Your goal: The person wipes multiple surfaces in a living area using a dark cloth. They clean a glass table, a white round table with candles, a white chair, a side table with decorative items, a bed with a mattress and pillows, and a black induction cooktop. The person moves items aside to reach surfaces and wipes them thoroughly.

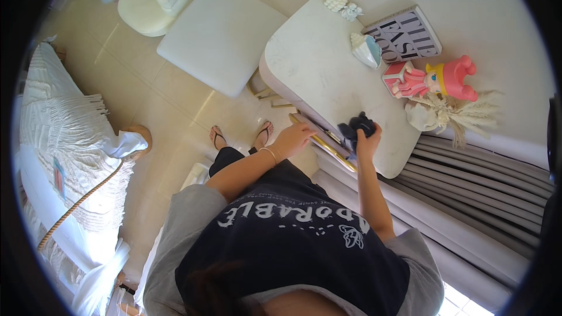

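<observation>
My left hand [297,138] is at the gold bar handle [330,149] of a drawer in the white table, its fingers curled over the handle. The drawer [329,134] stands partly open, and a narrow strip of its inside shows. In my right hand [369,138] is a dark, bulky black object [361,123]; its exact kind is hard to tell. That object is over the drawer's right end and the table edge. Beyond it spreads the pale marbled tabletop [316,61].
Along the wall stand a shell-shaped dish [366,50], a book [406,35], a pink figurine [439,80], a vase of dried grass [423,114] and small white ornaments [342,6]. Left are a white stool [219,37], a cream chair [149,4] and a fringed throw [74,118]. Grey curtains [474,184] hang right.
</observation>
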`<state>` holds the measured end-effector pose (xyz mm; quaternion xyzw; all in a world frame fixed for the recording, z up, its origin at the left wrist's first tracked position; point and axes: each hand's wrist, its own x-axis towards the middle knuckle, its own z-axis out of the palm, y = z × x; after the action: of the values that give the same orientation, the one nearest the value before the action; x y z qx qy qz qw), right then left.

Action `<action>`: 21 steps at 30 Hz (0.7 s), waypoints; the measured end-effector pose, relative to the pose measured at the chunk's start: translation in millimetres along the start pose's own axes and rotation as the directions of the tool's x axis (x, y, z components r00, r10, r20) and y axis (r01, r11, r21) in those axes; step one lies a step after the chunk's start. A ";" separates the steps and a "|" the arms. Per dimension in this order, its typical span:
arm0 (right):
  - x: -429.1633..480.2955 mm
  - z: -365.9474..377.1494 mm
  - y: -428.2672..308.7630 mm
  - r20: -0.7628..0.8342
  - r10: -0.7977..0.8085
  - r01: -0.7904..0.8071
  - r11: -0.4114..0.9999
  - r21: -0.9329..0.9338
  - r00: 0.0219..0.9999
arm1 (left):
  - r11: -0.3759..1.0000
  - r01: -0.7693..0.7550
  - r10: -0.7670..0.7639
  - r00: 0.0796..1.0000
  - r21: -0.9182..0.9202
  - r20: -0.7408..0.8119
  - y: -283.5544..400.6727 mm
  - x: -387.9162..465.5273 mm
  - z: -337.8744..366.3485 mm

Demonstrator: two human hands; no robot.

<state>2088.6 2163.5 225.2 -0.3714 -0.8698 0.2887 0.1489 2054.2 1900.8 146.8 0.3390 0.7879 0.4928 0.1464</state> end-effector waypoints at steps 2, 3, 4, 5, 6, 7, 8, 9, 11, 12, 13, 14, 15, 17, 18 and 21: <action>-5.6 45.5 -46.8 0.212 -0.229 0.244 0.969 -0.044 0.950 | 1.000 -0.013 0.014 0.997 0.015 -0.080 -8.4 -19.6 -4.3; -13.0 72.7 -77.7 0.262 -0.373 0.382 0.924 0.018 0.890 | 0.999 0.037 -0.034 0.993 0.028 -0.111 -15.7 -33.1 -7.5; -22.2 100.9 -111.6 0.270 -0.542 0.512 0.840 0.179 0.795 | 0.997 0.076 -0.070 0.987 0.036 -0.145 -25.5 -50.2 -12.4; -30.9 128.8 -145.2 0.309 -0.690 0.621 0.724 0.301 0.655 | 0.983 0.172 -0.180 0.967 -0.059 -0.179 -36.9 -74.3 -19.4; -38.9 151.8 -176.6 0.386 -0.799 0.654 0.601 0.460 0.462 | 0.925 0.361 -0.374 0.921 -0.121 -0.110 -51.1 -102.4 -29.7; -43.0 169.4 -203.0 0.523 -0.828 0.608 0.524 0.596 0.201 | 0.873 0.469 -0.487 0.855 -0.136 -0.177 -63.7 -136.5 -40.3; -45.0 182.1 -224.5 0.595 -0.803 0.598 0.500 0.626 0.048 | 0.849 0.518 -0.525 0.804 -0.106 -0.281 -76.5 -174.3 -52.6; -43.3 191.0 -242.2 0.567 -0.815 0.550 0.421 0.721 -0.120 | 0.785 0.606 -0.607 0.709 -0.131 -0.359 -86.3 -214.5 -61.8; -26.7 200.5 -265.1 0.405 -0.912 0.648 0.348 0.677 0.066 | 0.552 0.820 -0.783 0.447 -0.152 -0.433 -97.3 -300.1 -74.6; -16.8 202.7 -270.2 0.296 -0.910 0.679 0.413 0.607 0.289 | 0.489 0.863 -0.800 0.386 -0.125 -0.460 -97.9 -343.3 -77.0; -7.6 205.0 -273.0 0.182 -0.865 0.716 0.491 0.496 0.468 | 0.432 0.894 -0.820 0.333 -0.122 -0.465 -96.9 -383.4 -76.2; -4.1 207.8 -271.0 0.209 -0.766 0.707 0.642 0.296 0.608 | 0.380 0.910 -0.842 0.268 -0.162 -0.468 -93.9 -420.4 -70.3; -0.7 212.1 -268.3 0.390 -0.705 0.748 0.661 0.060 0.592 | 0.383 0.910 -0.843 0.276 -0.156 -0.461 -89.0 -453.1 -60.8; -8.2 223.5 -253.9 0.563 -0.798 0.958 0.284 0.039 0.213 | 0.282 0.941 -0.906 0.198 -0.186 -0.374 -86.1 -500.1 -49.6; -17.7 231.2 -244.2 0.667 -0.744 0.991 0.105 0.077 0.027 | 0.282 0.936 -0.908 0.190 -0.211 -0.373 -83.9 -514.5 -41.2; -64.0 247.5 -203.7 0.958 -0.154 0.938 0.214 0.273 -0.244 | 0.272 0.915 -0.923 0.161 -0.296 -0.350 -80.0 -527.5 -25.8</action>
<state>1900.7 1906.2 151.9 0.3880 -0.8288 -0.0047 -0.4033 2392.1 1502.6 34.3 -0.3341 0.8355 0.3734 0.2258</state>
